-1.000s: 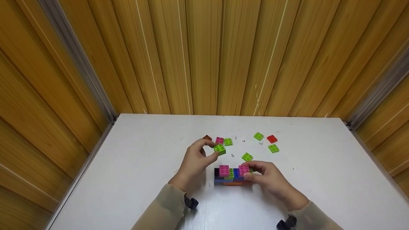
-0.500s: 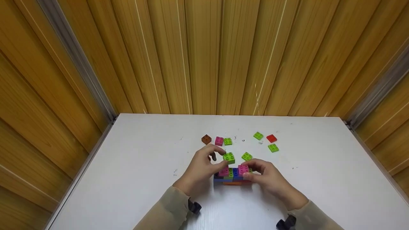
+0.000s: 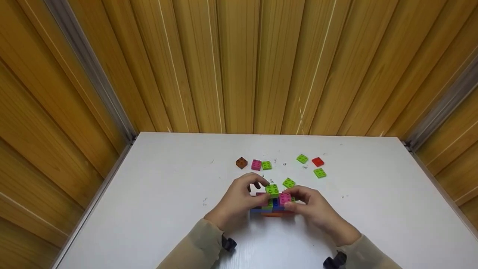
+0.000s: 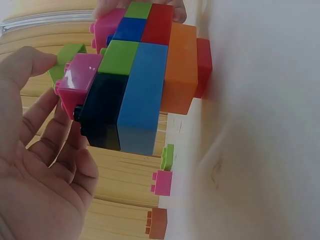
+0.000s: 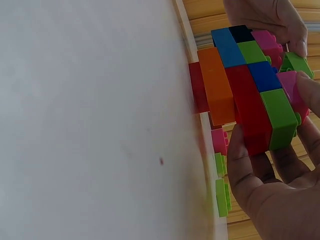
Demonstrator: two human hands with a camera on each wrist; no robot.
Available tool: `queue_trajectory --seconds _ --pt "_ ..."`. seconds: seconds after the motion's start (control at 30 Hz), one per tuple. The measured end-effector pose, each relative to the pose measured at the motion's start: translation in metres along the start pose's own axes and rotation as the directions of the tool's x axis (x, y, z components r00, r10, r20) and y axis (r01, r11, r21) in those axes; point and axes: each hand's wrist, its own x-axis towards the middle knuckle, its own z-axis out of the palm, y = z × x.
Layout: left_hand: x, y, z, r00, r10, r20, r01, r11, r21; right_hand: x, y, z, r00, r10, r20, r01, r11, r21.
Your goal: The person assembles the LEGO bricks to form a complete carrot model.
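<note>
A stepped structure of toy building bricks (image 4: 142, 65) stands on the white table. From the bottom it has red, orange, a blue and red layer, then black, green and blue bricks, with two pink bricks on top. My right hand (image 3: 319, 209) grips its right end, thumb on the right pink brick (image 5: 290, 82). My left hand (image 3: 239, 198) pinches a light green brick (image 3: 272, 190) between thumb and index finger, studs up. That brick is close over the gap between the pink bricks, slightly tilted in the left wrist view.
Behind the structure lie a brown brick (image 3: 241, 163), a pink brick (image 3: 256, 164) and a green brick (image 3: 266, 165). One green brick (image 3: 288, 182) is just beyond the right hand. Farther right are a red brick (image 3: 317, 161) and two green ones. Wood-patterned panels (image 3: 239, 67) surround the table.
My left hand has moved right and nearer, bringing the light green brick from beyond the structure to over its middle. The right hand has kept its grip in place.
</note>
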Motion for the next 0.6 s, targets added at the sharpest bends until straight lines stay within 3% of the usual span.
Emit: queue_trajectory --seconds 0.37,0.6 --pt "-0.0018 -0.0016 0.002 0.998 0.039 0.046 -0.04 0.999 0.016 -0.0011 0.0025 0.0009 0.999 -0.036 0.009 0.035 0.999 0.03" --pt "-0.0012 -0.004 0.0034 0.997 0.02 0.07 -0.021 1.0 0.02 -0.0006 0.0023 0.0006 1.0 -0.023 0.005 0.023 0.999 0.024"
